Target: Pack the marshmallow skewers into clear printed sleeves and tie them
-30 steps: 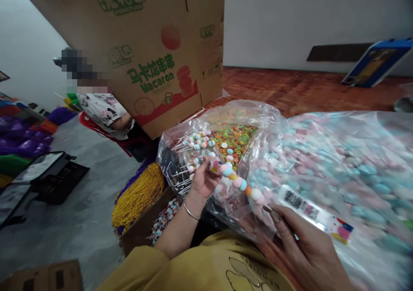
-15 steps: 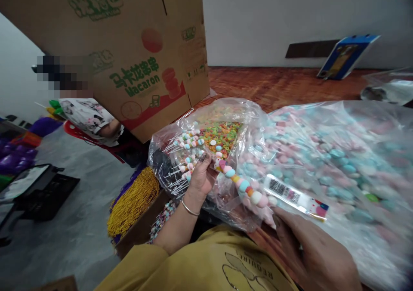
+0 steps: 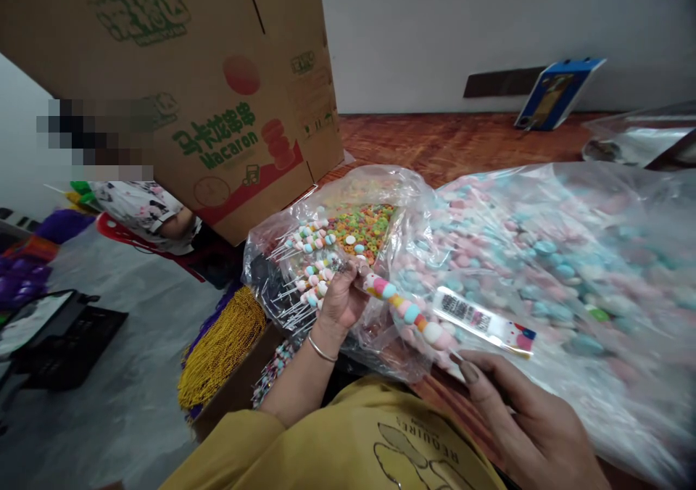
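Left hand (image 3: 341,298): fingers closed on far end of candy skewer (image 3: 412,313) | right hand (image 3: 516,407): thumb and forefinger pinched its stick, apparently steadying both ends | skewer slanted between hands | flat wrapper (image 3: 483,320) lay on marshmallow bag (image 3: 544,222), presumably for reach

At far right a blue case (image 3: 560,95) is standing tilted; at left a person (image 3: 133,204) is sitting on a red chair (image 3: 117,235), gold strands (image 3: 225,352) lying nearer.
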A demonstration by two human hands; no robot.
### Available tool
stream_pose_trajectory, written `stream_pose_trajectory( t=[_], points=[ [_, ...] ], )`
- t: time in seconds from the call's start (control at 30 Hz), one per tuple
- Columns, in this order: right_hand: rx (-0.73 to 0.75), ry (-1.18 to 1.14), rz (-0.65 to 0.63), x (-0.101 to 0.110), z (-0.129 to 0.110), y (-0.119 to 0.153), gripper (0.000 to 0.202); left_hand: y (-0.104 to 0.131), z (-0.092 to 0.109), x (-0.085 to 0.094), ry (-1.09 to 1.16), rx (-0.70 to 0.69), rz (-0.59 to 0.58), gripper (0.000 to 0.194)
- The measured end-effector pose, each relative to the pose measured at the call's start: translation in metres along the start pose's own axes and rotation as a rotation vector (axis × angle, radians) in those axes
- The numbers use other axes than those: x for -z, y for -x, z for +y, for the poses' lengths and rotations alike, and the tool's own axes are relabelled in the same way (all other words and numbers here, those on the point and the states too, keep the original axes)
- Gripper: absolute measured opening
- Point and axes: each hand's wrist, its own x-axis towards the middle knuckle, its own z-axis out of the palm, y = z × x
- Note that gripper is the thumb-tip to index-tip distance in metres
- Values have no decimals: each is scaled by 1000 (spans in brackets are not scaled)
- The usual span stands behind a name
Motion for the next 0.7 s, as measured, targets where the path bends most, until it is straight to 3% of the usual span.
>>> stream_pose_trajectory(
  t=[0.17,0.37,0.6,0.7],
  points=[
    [-27,-70,51,-6,-7,-1,24,6,-9,-9,-100,-40,-78,27],
    [75,127,218,-25,-5,8,23,20,-31,-31,-99,141,-76,29],
    [-142,-25,248,-31,-9,25,20,28,-51,-65,16,187,-17,12],
    [-82,90,331,-33,-5,32,17,29,-61,-69,12,216,-48,20]
  ],
)
